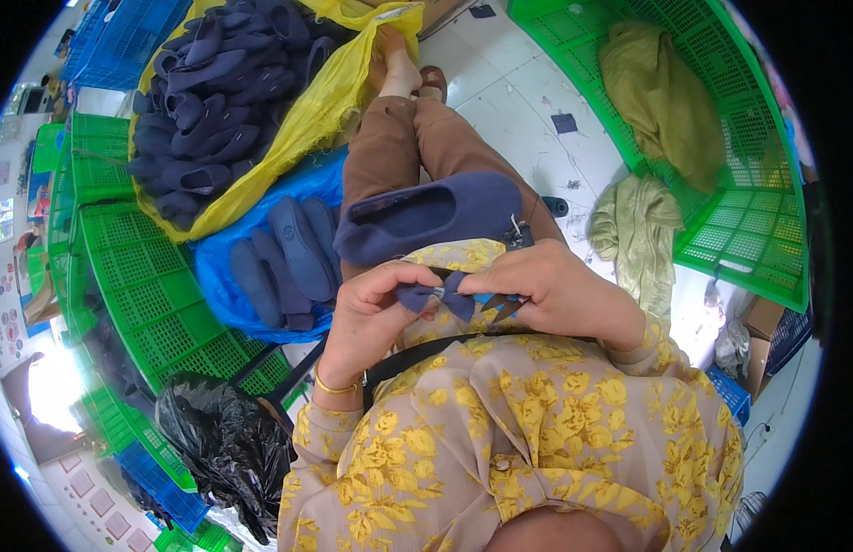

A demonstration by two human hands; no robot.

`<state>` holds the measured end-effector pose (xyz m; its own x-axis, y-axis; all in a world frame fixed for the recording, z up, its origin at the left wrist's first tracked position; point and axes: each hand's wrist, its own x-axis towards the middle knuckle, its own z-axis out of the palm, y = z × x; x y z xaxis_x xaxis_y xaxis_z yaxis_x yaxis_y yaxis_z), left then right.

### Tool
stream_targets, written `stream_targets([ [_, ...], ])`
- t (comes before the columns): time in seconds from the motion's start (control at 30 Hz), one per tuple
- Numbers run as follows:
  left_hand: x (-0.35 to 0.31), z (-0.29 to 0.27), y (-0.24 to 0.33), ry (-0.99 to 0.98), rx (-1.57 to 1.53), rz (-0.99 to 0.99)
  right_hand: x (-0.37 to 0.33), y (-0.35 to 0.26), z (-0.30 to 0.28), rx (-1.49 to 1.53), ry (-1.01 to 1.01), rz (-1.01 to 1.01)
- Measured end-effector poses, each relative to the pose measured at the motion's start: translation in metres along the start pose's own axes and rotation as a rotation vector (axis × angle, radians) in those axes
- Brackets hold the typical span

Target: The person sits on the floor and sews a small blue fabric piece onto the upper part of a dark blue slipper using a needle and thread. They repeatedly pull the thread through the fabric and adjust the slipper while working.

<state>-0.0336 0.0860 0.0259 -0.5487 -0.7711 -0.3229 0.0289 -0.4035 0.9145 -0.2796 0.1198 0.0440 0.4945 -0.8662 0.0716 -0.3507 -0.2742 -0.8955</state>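
bright room, glare (55, 396) at left, edges bent

A yellow-flowered beige blouse (574, 419) goes with brown trousers (380, 147) and a golden bangle (337, 388).

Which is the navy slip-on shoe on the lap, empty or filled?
Empty, as far as visible: the navy slip-on shoe has its opening facing up, only lining showing. Inside the toe, cannot tell.

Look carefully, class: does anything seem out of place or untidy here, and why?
Mildly, yes: small specks litter the white floor right of the person's legs, looking untidy. A pale green cloth is bunched outside the green crate, unlike the olive cloth inside.
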Motion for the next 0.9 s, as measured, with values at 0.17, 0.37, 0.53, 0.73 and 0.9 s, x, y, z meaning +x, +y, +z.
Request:
stream_targets([
  [0.17, -0.001, 0.001, 0.001, -0.039, -0.025, -0.027, 0.000, 0.004, 0.008, 0.060, 0.059, 0.001],
  [0.37, -0.002, 0.004, -0.007, -0.031, -0.208, -0.084, -0.002, 0.009, 0.013, 0.184, 0.059, 0.068],
  [0.53, 0.000, 0.009, -0.006, 0.021, -0.247, -0.100, -0.005, 0.011, 0.013, 0.215, 0.027, 0.107],
  [0.73, 0.000, 0.010, -0.007, -0.005, -0.289, -0.094, -0.004, 0.012, 0.018, 0.276, 0.033, 0.098],
  [0.9, -0.001, 0.009, -0.011, -0.018, -0.233, -0.110, -0.002, 0.010, 0.022, 0.278, 0.047, 0.084],
])
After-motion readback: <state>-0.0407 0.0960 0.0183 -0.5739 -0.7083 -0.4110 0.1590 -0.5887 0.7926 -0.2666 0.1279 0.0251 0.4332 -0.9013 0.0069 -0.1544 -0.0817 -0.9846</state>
